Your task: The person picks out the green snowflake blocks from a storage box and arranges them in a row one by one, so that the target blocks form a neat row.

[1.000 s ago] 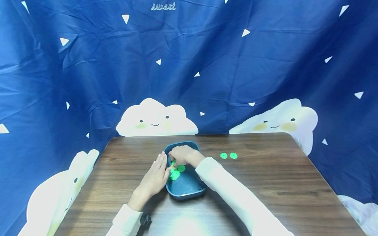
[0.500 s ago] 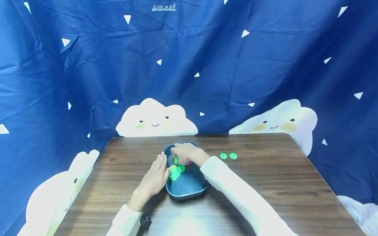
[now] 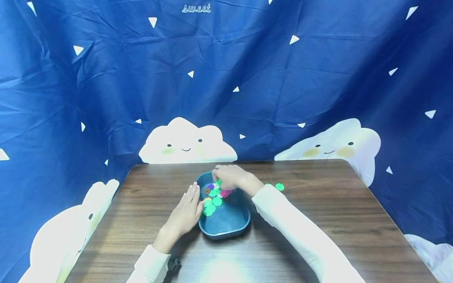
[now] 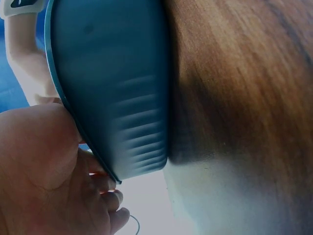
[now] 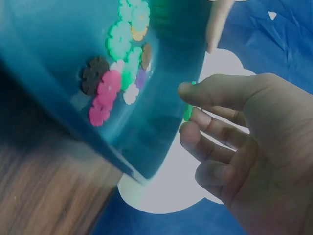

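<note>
The right hand [image 3: 229, 177] hovers over the far end of a dark blue tray [image 3: 226, 228] and pinches a small green flower-shaped disc [image 5: 188, 111] between thumb and forefinger, its other fingers loosely curled beneath; in the right wrist view the disc shows only edge-on, a thin green sliver at the fingertips [image 5: 188, 90]. Just below that hand, inside the tray, lies a heap of like discs: green ones [image 3: 211, 203], a pink one [image 3: 224, 193], a purple one [image 3: 210, 186] and a dark brown one [image 3: 207, 191], all bunched toward the tray's far half and its left wall. The left hand [image 3: 185, 214] lies flat with straight fingers against the tray's left rim, the palm on the brown wooden surface [image 3: 336, 220]; the left wrist view shows the tray's ribbed outer wall [image 4: 122, 98] touching the base of that hand [image 4: 49, 166]. To the right of the right hand, on the surface just past the wrist, lies one more green disc [image 3: 280, 186], with another partly hidden behind the pale sleeve [image 3: 293, 232]. Behind the surface hangs a blue cloth [image 3: 247, 78] printed with white clouds and triangles.
</note>
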`<state>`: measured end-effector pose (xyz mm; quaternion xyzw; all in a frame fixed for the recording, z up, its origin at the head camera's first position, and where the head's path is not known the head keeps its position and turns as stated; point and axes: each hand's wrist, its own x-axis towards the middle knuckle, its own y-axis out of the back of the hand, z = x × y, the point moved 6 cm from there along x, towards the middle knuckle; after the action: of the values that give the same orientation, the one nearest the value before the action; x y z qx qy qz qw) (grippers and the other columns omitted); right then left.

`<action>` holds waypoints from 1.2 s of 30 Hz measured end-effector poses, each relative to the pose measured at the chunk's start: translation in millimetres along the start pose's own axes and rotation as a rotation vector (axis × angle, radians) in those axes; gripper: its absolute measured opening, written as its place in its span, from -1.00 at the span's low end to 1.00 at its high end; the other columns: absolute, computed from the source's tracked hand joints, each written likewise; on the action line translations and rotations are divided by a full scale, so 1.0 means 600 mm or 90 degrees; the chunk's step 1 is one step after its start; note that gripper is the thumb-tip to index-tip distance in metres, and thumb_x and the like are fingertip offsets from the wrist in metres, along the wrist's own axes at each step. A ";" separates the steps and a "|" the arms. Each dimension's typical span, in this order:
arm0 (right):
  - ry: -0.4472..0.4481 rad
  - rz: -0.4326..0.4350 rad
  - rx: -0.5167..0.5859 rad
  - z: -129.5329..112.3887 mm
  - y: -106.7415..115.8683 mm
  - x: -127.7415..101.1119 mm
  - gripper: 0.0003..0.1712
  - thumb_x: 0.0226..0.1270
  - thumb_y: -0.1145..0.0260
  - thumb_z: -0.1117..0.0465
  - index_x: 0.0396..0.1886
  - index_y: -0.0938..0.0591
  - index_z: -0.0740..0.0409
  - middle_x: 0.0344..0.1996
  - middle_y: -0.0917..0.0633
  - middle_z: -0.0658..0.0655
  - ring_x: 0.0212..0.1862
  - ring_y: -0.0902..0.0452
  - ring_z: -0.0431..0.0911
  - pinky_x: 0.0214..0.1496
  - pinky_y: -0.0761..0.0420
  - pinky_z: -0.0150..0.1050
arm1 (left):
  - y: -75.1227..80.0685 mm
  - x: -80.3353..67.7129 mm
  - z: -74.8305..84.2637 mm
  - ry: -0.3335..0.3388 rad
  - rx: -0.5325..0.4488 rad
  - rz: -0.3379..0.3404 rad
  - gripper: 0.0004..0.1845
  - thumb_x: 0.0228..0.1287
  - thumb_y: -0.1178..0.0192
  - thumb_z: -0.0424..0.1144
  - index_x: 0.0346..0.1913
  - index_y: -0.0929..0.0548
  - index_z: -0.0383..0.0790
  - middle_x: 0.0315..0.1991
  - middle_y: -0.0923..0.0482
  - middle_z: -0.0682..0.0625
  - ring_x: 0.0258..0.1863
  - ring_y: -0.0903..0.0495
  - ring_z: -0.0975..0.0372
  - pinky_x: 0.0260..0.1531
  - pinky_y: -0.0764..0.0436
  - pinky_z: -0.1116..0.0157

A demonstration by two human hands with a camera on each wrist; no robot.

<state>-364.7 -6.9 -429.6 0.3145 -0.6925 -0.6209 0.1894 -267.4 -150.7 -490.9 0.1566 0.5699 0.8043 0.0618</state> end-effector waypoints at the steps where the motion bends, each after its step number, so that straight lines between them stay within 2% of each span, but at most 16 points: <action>1: 0.000 0.006 -0.002 0.003 0.004 -0.003 -0.68 0.21 -0.36 0.18 -0.02 -0.62 -0.07 -0.14 -0.57 -0.09 -0.27 -0.51 -0.18 -0.21 -0.61 -0.30 | 0.001 0.000 0.001 0.000 0.000 -0.001 -0.35 0.55 0.14 -0.08 0.50 -0.10 -0.44 0.56 0.03 -0.27 0.56 0.02 -0.08 0.50 -0.13 -0.08; 7: -0.005 0.033 -0.011 0.021 0.027 -0.026 -0.70 0.23 -0.41 0.04 -0.05 -0.62 -0.09 -0.11 -0.62 -0.04 -0.22 -0.51 -0.18 -0.06 -0.62 -0.22 | 0.005 0.000 0.003 0.011 0.004 -0.009 -0.35 0.56 0.12 -0.07 0.50 -0.09 -0.43 0.56 0.04 -0.26 0.56 0.03 -0.06 0.52 -0.10 -0.04; 13: -0.003 0.063 -0.018 0.042 0.047 -0.052 -0.70 0.23 -0.42 0.02 -0.06 -0.63 -0.09 -0.13 -0.62 -0.10 -0.18 -0.53 -0.15 -0.01 -0.62 -0.15 | 0.004 0.001 0.003 0.017 0.007 -0.017 -0.35 0.56 0.14 -0.07 0.51 -0.07 -0.40 0.57 0.06 -0.24 0.57 0.06 -0.02 0.53 -0.08 -0.02; 22: -0.018 0.105 -0.004 0.086 0.061 -0.095 -0.75 0.22 -0.38 0.08 -0.09 -0.66 -0.07 -0.17 -0.60 -0.07 -0.22 -0.50 -0.14 -0.13 -0.59 -0.14 | 0.001 0.001 0.001 0.016 0.012 -0.016 -0.34 0.56 0.15 -0.05 0.51 -0.07 -0.40 0.57 0.07 -0.23 0.57 0.06 -0.01 0.53 -0.07 0.00; 31: -0.054 0.102 0.004 0.135 0.061 -0.130 -0.74 0.20 -0.41 0.08 -0.10 -0.65 -0.09 -0.21 -0.59 -0.06 -0.25 -0.48 -0.13 -0.21 -0.56 -0.17 | 0.002 -0.001 0.001 -0.001 0.006 0.010 -0.35 0.54 0.13 -0.09 0.49 -0.11 -0.45 0.55 0.01 -0.29 0.55 0.00 -0.09 0.50 -0.14 -0.08; 36: -0.071 0.106 0.010 0.161 0.058 -0.152 -0.75 0.18 -0.42 0.10 -0.12 -0.66 -0.08 -0.21 -0.59 -0.05 -0.28 -0.48 -0.15 -0.22 -0.55 -0.17 | 0.002 0.000 0.001 -0.001 0.003 0.010 -0.36 0.54 0.12 -0.10 0.49 -0.11 -0.44 0.55 0.01 -0.27 0.55 0.00 -0.08 0.50 -0.13 -0.07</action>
<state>-368.2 126.8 -399.0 0.2224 -0.7308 -0.6138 0.1993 -267.2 -150.3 -489.6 0.1620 0.5706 0.8032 0.0559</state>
